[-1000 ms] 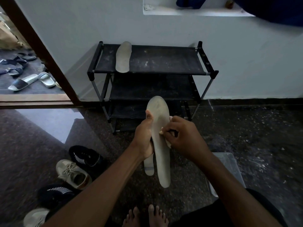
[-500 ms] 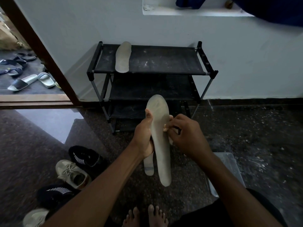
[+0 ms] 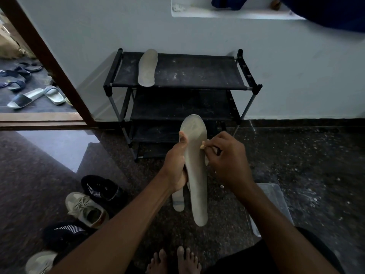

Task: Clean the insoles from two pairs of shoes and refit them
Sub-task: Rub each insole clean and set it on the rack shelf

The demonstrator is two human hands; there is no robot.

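Between hands: insole (image 3: 195,165), left hand (image 3: 175,165) gripping, right hand (image 3: 227,161) pinching cloth (image 3: 202,147).

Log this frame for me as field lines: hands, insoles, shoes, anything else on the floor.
left hand: grips grey insole upright, second insole behind it
right hand: pinches small pale cloth against the grey insole's right edge
spare insole: lies on top shelf of shoe rack
shoes: two black sneakers and two beige sneakers on floor, left side
other: clear container on floor, right side
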